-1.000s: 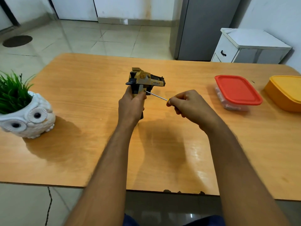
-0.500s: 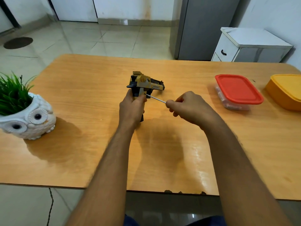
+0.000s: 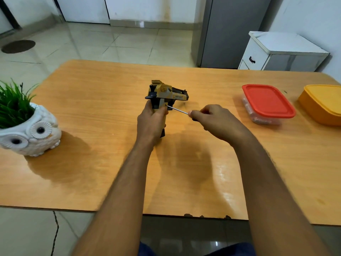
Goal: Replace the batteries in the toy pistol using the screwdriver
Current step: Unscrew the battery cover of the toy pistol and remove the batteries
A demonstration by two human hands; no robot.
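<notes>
While I hold this view from the head camera, the toy pistol [image 3: 167,94] stands upright over the middle of the wooden table [image 3: 96,100], muzzle pointing to my right and the grip pointing down toward me. My left hand [image 3: 150,122] wraps its curled fingers round the grip; the lower end of the grip shows dark just below the palm, and I cannot tell whether it rests on the table or hangs just above it. My right hand [image 3: 215,120] closes round the handle of the screwdriver [image 3: 178,109], which is almost wholly hidden inside the fist, so only the thin metal shaft is visible. The shaft runs from the right hand up and to the left, and its tip meets the right side of the grip just beside the left thumb. This is the relation that governs the next move: the long axis of the screwdriver lies nearly crosswise to the upright grip, so the tip enters the side of the grip roughly square-on. I judge that the tip sits at a cover screw, though the screw itself is too small to make out. The left hand is the nearer one and acts as the clamp; the right hand supplies rotation from the side. A red-lidded container [image 3: 267,102], a yellow container [image 3: 323,104] and an owl planter [image 3: 29,130] stand well apart from the work.
</notes>
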